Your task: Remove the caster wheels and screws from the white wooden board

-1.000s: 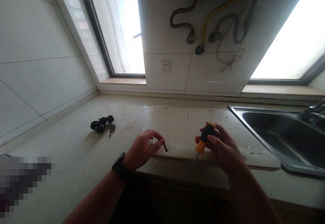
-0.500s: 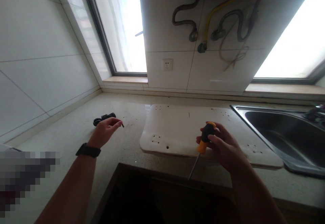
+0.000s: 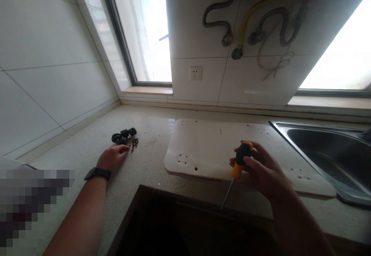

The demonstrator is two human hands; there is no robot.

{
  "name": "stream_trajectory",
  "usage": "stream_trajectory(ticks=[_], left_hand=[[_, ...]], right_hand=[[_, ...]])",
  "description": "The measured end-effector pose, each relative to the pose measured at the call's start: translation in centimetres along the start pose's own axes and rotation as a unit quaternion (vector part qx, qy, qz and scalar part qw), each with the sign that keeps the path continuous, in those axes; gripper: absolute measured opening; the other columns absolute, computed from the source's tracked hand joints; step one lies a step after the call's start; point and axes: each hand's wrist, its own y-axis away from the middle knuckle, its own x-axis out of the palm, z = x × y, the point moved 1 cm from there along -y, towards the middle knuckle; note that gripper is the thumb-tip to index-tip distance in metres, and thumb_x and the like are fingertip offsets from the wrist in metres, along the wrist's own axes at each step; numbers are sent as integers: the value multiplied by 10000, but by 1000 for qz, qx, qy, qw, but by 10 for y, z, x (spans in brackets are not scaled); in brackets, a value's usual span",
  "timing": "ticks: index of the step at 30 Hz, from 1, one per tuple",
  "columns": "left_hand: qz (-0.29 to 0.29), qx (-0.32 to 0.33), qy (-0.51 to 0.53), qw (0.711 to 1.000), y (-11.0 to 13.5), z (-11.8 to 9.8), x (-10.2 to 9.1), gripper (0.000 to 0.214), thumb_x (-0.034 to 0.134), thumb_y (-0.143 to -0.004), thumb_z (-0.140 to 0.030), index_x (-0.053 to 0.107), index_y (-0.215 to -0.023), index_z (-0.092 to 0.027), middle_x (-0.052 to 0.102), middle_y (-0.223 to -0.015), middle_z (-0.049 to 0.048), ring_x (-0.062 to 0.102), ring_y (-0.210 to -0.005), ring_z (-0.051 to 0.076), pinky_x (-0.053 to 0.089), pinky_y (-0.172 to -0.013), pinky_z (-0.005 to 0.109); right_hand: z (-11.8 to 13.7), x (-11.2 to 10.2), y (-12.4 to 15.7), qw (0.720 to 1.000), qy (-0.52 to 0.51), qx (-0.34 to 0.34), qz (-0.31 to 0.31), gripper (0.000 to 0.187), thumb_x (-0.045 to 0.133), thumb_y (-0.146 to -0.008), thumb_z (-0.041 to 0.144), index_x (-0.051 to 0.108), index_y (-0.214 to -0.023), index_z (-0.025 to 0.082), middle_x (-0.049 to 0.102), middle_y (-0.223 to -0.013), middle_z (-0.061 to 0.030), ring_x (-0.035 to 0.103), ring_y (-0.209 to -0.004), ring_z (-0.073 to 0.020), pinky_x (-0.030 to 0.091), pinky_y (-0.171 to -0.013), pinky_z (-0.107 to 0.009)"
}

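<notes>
My right hand (image 3: 259, 167) is wrapped round the black and orange handle of a screwdriver (image 3: 242, 156). Its metal shaft slants down to the left, past the front edge of a white board (image 3: 203, 144). On the left, my left hand (image 3: 112, 157) is low over the counter, its fingertips close together beside a small pile of screws (image 3: 134, 144). Whether a screw is still between those fingertips I cannot make out. Just behind the pile lie black casters (image 3: 124, 134). The board lies flat on the counter, with groups of small holes near its corners.
A steel sink (image 3: 319, 151) is at the right, next to the board. In front, a dark opening (image 3: 162, 225) cuts into the pale counter (image 3: 150, 159). Hoses (image 3: 217, 14), a yellow pipe (image 3: 246, 22) and a socket (image 3: 196, 73) are on the tiled wall.
My left hand has gone down and slightly left with the screw it pinched, to beside the screw pile, which now shows. My right hand still holds the screwdriver. The view has shifted slightly.
</notes>
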Motion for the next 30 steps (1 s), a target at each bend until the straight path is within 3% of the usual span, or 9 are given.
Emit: stream_trajectory(ticks=[8, 14, 20, 23, 26, 30], left_hand=[[-44, -36, -57, 997, 1, -13, 16, 368, 569, -913, -466, 787, -1124, -258, 786, -1118, 104, 716, -980, 306, 531, -781, 349], [-63, -50, -59, 995, 0, -13, 20, 322, 578, -912, -444, 781, -1064, -246, 787, -1088, 87, 720, -980, 294, 531, -793, 341], [-108, -44, -48, 992, 5, -25, 18, 400, 480, -964, -427, 736, -1157, -187, 767, -1112, 127, 709, -960, 299, 512, -781, 351], [-122, -16, -34, 992, 8, -43, 20, 414, 428, -993, -407, 711, -1203, -190, 757, -1119, 116, 703, -940, 281, 497, -758, 336], [-114, 26, -17, 993, 13, -65, 29, 415, 403, -1010, -395, 693, -1237, -203, 758, -1074, 85, 701, -869, 239, 485, -724, 304], [-79, 87, -6, 993, 20, -90, 43, 419, 395, -1022, -416, 691, -1234, -210, 756, -967, 68, 695, -793, 223, 475, -684, 296]], right_hand=[[0, 2, 1, 1000, 11, -12, -8, 460, 841, -793, 403, 621, -1180, 287, 720, -1063, -44, 795, -807, -274, 655, -755, -427], [-4, -3, 0, 1000, 19, -15, 18, 429, 807, -834, 371, 616, -1213, 311, 717, -1098, -51, 791, -839, -273, 649, -802, -477], [-1, 2, 1, 1000, 10, -19, 6, 410, 820, -816, 361, 635, -1178, 303, 715, -1059, -36, 790, -809, -258, 651, -756, -435], [2, 9, 6, 998, -24, -50, -37, 383, 817, -797, 320, 654, -1143, 310, 721, -1027, -19, 789, -783, -249, 652, -734, -425], [7, 10, 19, 983, -75, -98, -132, 336, 769, -815, 280, 669, -1132, 326, 724, -1026, -3, 789, -783, -227, 653, -706, -383], [21, -9, 41, 954, -106, -129, -248, 309, 736, -820, 250, 697, -1120, 311, 733, -999, -1, 780, -731, -199, 667, -673, -346]])
